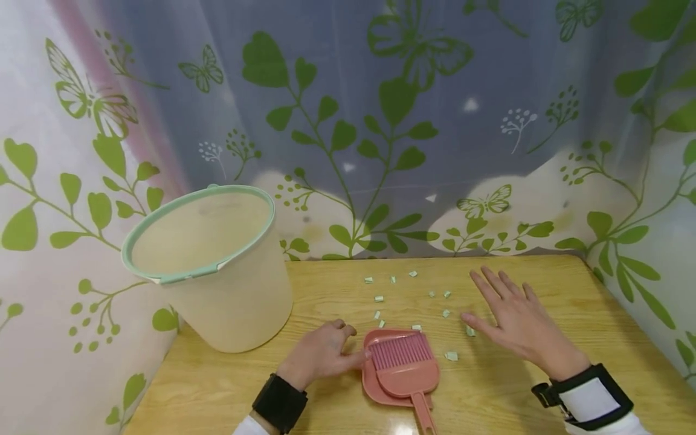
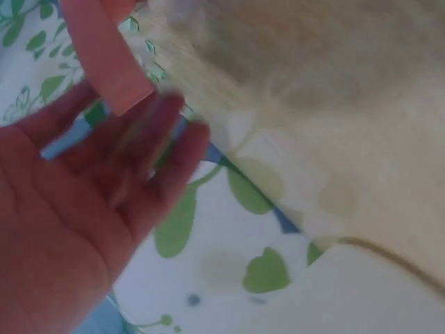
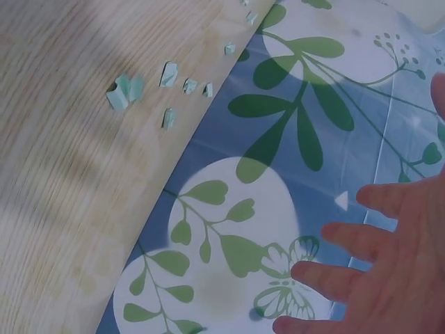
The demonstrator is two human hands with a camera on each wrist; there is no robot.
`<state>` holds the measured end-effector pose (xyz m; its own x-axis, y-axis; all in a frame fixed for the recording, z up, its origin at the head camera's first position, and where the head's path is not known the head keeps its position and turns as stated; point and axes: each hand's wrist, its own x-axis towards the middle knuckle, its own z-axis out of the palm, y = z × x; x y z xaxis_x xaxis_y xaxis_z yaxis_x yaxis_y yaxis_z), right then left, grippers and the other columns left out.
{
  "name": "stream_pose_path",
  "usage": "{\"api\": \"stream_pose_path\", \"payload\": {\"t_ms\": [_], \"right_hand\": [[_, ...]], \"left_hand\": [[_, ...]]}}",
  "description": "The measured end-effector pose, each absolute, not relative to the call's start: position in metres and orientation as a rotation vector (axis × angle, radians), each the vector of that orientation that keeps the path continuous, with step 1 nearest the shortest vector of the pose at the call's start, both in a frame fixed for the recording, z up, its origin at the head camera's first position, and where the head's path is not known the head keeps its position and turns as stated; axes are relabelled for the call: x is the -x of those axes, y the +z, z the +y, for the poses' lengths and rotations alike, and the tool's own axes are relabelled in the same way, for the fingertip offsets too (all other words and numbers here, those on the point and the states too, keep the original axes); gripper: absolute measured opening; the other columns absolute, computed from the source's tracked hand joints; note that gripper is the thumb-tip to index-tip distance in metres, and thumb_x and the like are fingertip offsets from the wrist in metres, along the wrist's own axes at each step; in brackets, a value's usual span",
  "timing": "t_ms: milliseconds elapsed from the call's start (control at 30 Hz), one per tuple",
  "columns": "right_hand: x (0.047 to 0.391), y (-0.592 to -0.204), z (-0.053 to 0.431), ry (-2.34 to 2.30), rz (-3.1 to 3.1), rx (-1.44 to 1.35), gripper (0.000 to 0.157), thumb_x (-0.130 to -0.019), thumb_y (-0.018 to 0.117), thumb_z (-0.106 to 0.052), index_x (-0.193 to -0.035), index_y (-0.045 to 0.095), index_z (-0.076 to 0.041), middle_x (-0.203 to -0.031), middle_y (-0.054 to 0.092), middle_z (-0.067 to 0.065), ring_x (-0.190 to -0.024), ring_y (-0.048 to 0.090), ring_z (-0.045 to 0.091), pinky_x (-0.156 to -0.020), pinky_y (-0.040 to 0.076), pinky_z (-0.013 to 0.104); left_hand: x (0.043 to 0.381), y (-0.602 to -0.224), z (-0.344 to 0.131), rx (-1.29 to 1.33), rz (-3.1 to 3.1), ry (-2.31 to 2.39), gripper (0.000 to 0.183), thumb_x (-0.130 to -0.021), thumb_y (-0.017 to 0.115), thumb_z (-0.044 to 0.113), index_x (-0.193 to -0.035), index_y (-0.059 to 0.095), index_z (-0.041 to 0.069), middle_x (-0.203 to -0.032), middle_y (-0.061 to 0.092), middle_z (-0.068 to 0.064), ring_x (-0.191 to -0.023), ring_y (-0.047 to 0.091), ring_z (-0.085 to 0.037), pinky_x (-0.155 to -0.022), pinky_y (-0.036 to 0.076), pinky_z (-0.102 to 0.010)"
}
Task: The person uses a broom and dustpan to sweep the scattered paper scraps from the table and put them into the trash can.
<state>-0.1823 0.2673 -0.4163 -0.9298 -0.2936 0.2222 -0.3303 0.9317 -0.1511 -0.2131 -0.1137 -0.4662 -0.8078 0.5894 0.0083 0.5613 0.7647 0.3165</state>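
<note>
Nearest to the camera is a black strap (image 1: 280, 403) on the L wrist, and another on the R wrist, w/ a white patch; a bit of white sleeve (image 1: 251, 426) shows by each.

The brush (image 1: 406, 377) lies on top of the pan (image 1: 372, 386), both pink, on the wooden surface (image 1: 337, 287), btw. the two hands. Its bristles point away from the person, and its handle goes to the near side, a little to the R.

The L hand (image 1: 322, 353) is just beside the pan; its grip is fairly wide, w/ thumb apart from the fingers. The thumb tip is at the pan's L rim, but I cannot tell if it touches. In the L wrist view a pink part (image 2: 108, 59) is by the loosely bent fingers; pan or brush, I cannot tell.

The R hand (image 1: 519, 323) is to the R, its grip wide, fingers spread and pointing away; the thumb is close to one of the pale green bits (image 1: 451, 356). Approx. a dozen of these are scattered beyond the pan and to its R.

On the L stands the bucket (image 1: 244, 308), pale w/ mint rim, upright. Behind everything hangs the curtain (image 1: 326, 66), w/ green leaves & butterflies.
</note>
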Motion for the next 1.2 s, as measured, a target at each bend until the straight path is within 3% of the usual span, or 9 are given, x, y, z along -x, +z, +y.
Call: {"api": "stream_pose_path", "payload": {"t_ms": [100, 167, 267, 433, 600, 667, 867, 1067, 1200], "right_hand": [[0.178, -0.418, 0.261, 0.276, -2.884, -0.494, 0.082, -0.101, 0.052, -0.059, -0.160, 0.029, -0.006, -0.162, 0.030, 0.026, -0.143, 0.034, 0.054, -0.106, 0.026, 0.079], [0.174, -0.420, 0.256, 0.280, -2.875, -0.520, 0.081, -0.101, 0.053, -0.058, -0.159, 0.031, -0.006, -0.161, 0.033, 0.026, -0.142, 0.037, 0.053, -0.104, 0.028, 0.079], [0.167, -0.424, 0.249, 0.298, -2.874, -0.559, 0.079, -0.101, 0.053, -0.057, -0.159, 0.031, -0.008, -0.160, 0.035, 0.024, -0.141, 0.040, 0.051, -0.102, 0.032, 0.078], [0.157, -0.431, 0.240, 0.340, -2.881, -0.615, 0.076, -0.102, 0.054, -0.055, -0.160, 0.031, -0.014, -0.160, 0.038, 0.020, -0.142, 0.042, 0.046, -0.104, 0.032, 0.076], [0.153, -0.436, 0.235, 0.345, -2.862, -0.669, 0.071, -0.101, 0.056, -0.054, -0.157, 0.038, -0.015, -0.157, 0.043, 0.016, -0.139, 0.047, 0.042, -0.103, 0.035, 0.074], [0.150, -0.437, 0.234, 0.377, -2.856, -0.725, 0.067, -0.101, 0.057, -0.052, -0.155, 0.043, -0.014, -0.154, 0.048, 0.015, -0.136, 0.051, 0.040, -0.103, 0.036, 0.072], [0.141, -0.448, 0.224, 0.359, -2.758, -1.072, 0.055, -0.093, 0.074, -0.037, -0.141, 0.059, -0.015, -0.140, 0.059, 0.011, -0.125, 0.060, 0.032, -0.098, 0.045, 0.067], [0.131, -0.461, 0.215, 0.294, -2.604, -1.397, 0.060, -0.084, 0.084, -0.021, -0.138, 0.059, -0.027, -0.126, 0.063, -0.002, -0.110, 0.062, 0.017, -0.089, 0.054, 0.043], [0.128, -0.474, 0.206, 0.271, -2.494, -1.554, 0.051, -0.088, 0.079, -0.017, -0.133, 0.063, -0.033, -0.113, 0.057, -0.012, -0.096, 0.055, 0.003, -0.074, 0.046, 0.025]], "left_hand": [[0.214, -0.474, -0.117, -0.933, 2.743, 0.615, 0.054, -0.099, 0.057, 0.053, -0.119, 0.070, 0.005, -0.096, 0.071, -0.004, -0.085, 0.065, -0.013, -0.074, 0.054, -0.029], [0.214, -0.478, -0.117, -0.934, 2.700, 0.677, 0.042, -0.101, 0.056, 0.046, -0.108, 0.073, 0.008, -0.078, 0.064, 0.004, -0.071, 0.058, -0.007, -0.066, 0.048, -0.024], [0.215, -0.483, -0.114, -0.947, 2.670, 0.712, 0.035, -0.104, 0.054, 0.042, -0.092, 0.071, 0.014, -0.065, 0.051, 0.011, -0.061, 0.049, -0.002, -0.061, 0.041, -0.021], [0.215, -0.490, -0.110, -0.951, 2.652, 0.682, 0.031, -0.100, 0.057, 0.043, -0.088, 0.070, 0.018, -0.059, 0.043, 0.013, -0.056, 0.044, -0.002, -0.057, 0.036, -0.020], [0.214, -0.495, -0.108, -0.912, 2.637, 0.634, 0.011, -0.085, 0.068, 0.033, -0.083, 0.063, 0.024, -0.058, 0.041, 0.014, -0.052, 0.040, -0.004, -0.052, 0.030, -0.022], [0.213, -0.496, -0.106, -0.912, 2.663, 0.587, 0.015, -0.079, 0.069, 0.029, -0.076, 0.055, 0.026, -0.060, 0.039, 0.013, -0.052, 0.038, -0.004, -0.052, 0.027, -0.023], [0.213, -0.497, -0.102, -0.952, 2.736, 0.454, 0.029, -0.079, 0.070, 0.032, -0.068, 0.044, 0.026, -0.062, 0.036, 0.013, -0.055, 0.035, -0.004, -0.052, 0.026, -0.023], [0.215, -0.496, -0.101, -0.974, 2.711, 0.469, 0.028, -0.080, 0.070, 0.033, -0.069, 0.046, 0.026, -0.062, 0.035, 0.013, -0.055, 0.035, -0.004, -0.053, 0.025, -0.022], [0.213, -0.496, -0.102, -0.954, 2.703, 0.506, 0.027, -0.082, 0.070, 0.034, -0.069, 0.048, 0.026, -0.061, 0.035, 0.013, -0.055, 0.035, -0.004, -0.053, 0.026, -0.022]]}}
